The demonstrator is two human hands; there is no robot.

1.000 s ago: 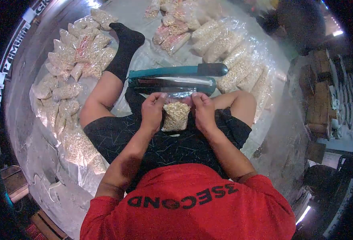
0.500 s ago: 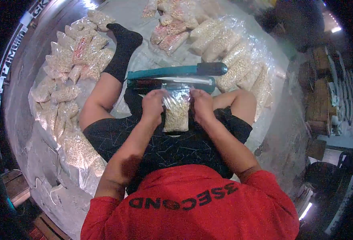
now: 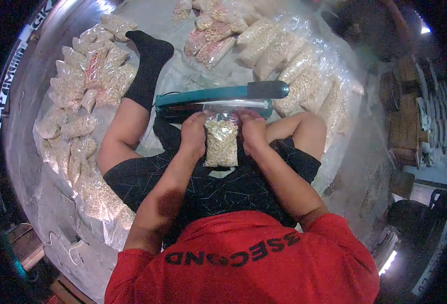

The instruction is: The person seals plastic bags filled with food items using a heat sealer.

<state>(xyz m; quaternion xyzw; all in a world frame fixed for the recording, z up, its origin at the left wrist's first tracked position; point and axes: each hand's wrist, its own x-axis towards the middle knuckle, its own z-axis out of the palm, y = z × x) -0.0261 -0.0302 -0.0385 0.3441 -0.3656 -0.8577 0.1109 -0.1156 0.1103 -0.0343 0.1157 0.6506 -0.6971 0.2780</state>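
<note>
Broadly, a pale plastic sheet [image 3: 183,76] spreads over the grey floor [image 3: 44,215]; heaps of filled clear plastic bags [image 3: 271,45] lie on it to both sides; in front of the black patterned shorts [image 3: 223,192] sits a long teal lever tool [image 3: 203,95], its arm raised above the lower bar; the small clear plastic bag of pale pieces [image 3: 222,144] is between the hands, its top at the lower bar, how far in I cannot tell; the left hand [image 3: 193,134] and right hand [image 3: 254,133] have their fingers [image 3: 199,117] pinched closed on its upper corners; drawing both corners evenly outward should hold the plastic flat; pieces are best settled low, off the edge; fingertips want room from the bar.
</note>
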